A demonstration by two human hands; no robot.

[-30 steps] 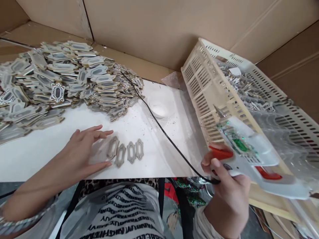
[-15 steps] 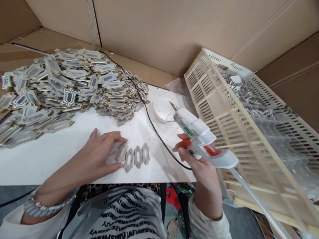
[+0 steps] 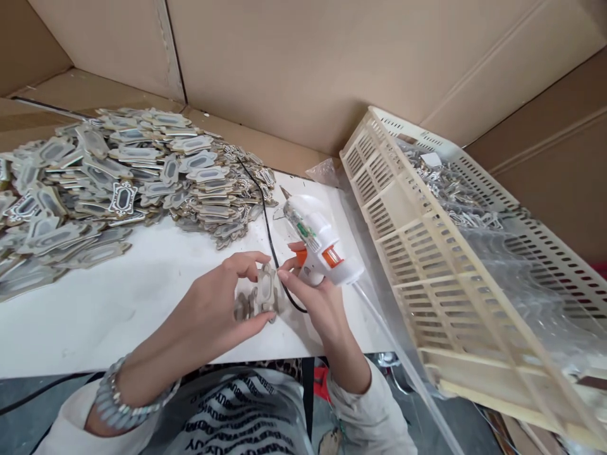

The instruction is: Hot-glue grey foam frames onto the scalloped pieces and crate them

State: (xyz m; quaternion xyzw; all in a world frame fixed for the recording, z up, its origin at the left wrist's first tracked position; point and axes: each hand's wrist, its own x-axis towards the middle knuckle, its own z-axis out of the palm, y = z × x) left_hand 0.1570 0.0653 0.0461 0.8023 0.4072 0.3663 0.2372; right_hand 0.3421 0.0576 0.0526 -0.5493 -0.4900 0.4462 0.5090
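Between the thumb and fingertips of my left hand is a small grey frame plaque with an elongated opening, gripped at its two ends. More of these plaques lie on the table just under and left of it, partly covered. My right hand is wrapped round a white hot glue gun with an orange trigger. The gun's metal nozzle points up and left, away from the plaque. The tips of my right thumb and fingers are close to the held plaque's right side; I cannot tell if they touch.
A large heap of similar plaques covers the table's back left. A black cord runs past my right hand. On the right, a cream plastic crate holds metal pieces and clear plastic. Cardboard walls enclose the back.
My left hand has moved right and now holds a plaque raised above the others in the row. My right hand has brought the glue gun leftward, close to my left hand.
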